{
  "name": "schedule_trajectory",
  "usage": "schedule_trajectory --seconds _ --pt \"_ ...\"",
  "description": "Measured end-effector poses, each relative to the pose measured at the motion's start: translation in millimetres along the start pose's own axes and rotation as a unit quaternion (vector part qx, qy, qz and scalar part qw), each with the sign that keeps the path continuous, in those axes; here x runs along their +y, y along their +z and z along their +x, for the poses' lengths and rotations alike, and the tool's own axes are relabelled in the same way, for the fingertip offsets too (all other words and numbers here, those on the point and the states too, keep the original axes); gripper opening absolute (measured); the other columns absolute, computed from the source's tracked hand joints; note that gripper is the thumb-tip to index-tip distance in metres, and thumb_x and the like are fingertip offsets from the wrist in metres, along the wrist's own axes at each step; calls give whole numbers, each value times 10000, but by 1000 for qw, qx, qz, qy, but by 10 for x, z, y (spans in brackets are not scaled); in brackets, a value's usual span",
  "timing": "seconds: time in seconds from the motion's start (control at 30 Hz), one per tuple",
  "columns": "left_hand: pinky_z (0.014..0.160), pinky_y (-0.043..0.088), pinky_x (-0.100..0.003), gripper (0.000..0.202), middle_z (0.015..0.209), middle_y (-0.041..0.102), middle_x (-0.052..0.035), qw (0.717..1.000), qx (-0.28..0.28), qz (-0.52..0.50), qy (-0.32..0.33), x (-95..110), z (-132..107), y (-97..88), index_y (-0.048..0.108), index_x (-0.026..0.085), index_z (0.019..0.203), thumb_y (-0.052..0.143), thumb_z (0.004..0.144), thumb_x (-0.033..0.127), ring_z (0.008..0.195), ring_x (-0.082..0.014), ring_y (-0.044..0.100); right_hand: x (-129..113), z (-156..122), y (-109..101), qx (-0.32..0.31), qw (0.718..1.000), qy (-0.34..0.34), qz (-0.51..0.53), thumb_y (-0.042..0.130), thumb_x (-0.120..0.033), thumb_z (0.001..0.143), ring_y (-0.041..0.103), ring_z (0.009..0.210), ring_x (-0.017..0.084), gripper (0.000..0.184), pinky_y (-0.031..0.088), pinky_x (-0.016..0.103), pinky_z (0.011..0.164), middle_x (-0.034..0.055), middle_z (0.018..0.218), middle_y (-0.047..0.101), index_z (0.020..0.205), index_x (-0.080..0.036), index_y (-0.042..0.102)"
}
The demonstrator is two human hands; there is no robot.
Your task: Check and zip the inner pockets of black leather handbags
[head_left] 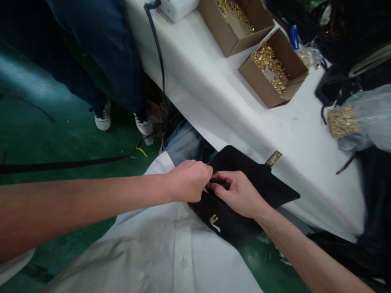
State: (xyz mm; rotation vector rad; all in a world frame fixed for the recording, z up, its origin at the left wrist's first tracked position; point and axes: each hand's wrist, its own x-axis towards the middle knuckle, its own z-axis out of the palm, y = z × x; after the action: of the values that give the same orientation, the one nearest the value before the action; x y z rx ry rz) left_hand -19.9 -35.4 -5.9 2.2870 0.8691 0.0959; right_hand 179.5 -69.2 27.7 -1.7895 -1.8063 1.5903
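Note:
A black handbag (259, 187) rests against my lap at the edge of the white table (214, 93), its flap open with a gold clasp plate (274, 158) at the flap's tip and a gold lock (213, 219) on its front. My left hand (188, 180) is closed in a fist-like pinch at the bag's upper edge. My right hand (236, 192) lies on the bag with fingers curled and pinched toward the left hand. Both hands meet at one spot on the bag; what small part sits between the fingertips is hidden.
Two open cardboard boxes (235, 24) (275, 69) of small gold metal fittings stand on the table. A clear bag of gold parts (343, 121) lies at right beside dark bags. A black cable (155, 44) hangs down the table. Another person's legs and sneakers (104, 118) stand at left on green floor.

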Motion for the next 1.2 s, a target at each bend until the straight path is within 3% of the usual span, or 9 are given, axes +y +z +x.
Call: schedule_trajectory --seconds 0.33,0.43,0.53,0.63,0.77,0.93,1.2 --pt "703 570 -383 325 1034 807 -134 999 -20 -25 8 77 -46 -19 715 141 1136 688 826 49 929 -354 808 -32 -26 9 -16 998 41 42 637 -288 753 562 663 161 136 397 298 596 5 728 680 766 -179 716" --pt "668 535 -360 281 960 805 -130 997 -32 -63 -24 106 -40 -82 746 152 1060 726 797 55 879 -341 795 -66 -18 6 -16 998 50 40 632 -303 738 542 650 152 143 378 296 588 3 711 667 738 -180 704" --pt "600 455 -340 86 841 784 -106 989 -6 -130 -73 119 -54 -103 750 181 904 706 864 117 792 -299 763 -77 -20 7 5 998 48 29 625 -317 755 534 646 151 165 370 297 586 1 689 654 741 -178 712" --pt "565 388 -344 105 781 770 -89 980 26 -158 -115 128 -91 -68 733 193 829 678 918 188 712 -266 725 -68 -22 25 22 999 43 15 622 -299 763 509 633 142 155 339 294 571 -8 676 641 753 -179 718" --pt "571 382 -338 100 759 772 -68 969 51 -192 -147 109 -117 26 731 198 781 708 874 170 701 -240 708 -48 -25 43 11 1000 29 -2 634 -274 776 506 639 143 117 343 293 575 -16 674 628 749 -187 708" --pt "600 411 -294 139 780 785 -38 965 55 -227 -116 -26 -93 95 752 179 809 688 876 75 728 -191 716 -8 -27 35 -8 1000 8 -7 636 -288 860 557 684 159 141 395 302 615 7 764 699 821 -193 734" --pt "647 419 -288 143 806 792 -51 972 37 -225 -49 -154 -50 31 770 173 825 708 919 85 765 -196 713 10 -3 -4 -19 999 26 14 637 -303 844 544 689 158 172 389 302 615 -2 761 678 859 -177 754"
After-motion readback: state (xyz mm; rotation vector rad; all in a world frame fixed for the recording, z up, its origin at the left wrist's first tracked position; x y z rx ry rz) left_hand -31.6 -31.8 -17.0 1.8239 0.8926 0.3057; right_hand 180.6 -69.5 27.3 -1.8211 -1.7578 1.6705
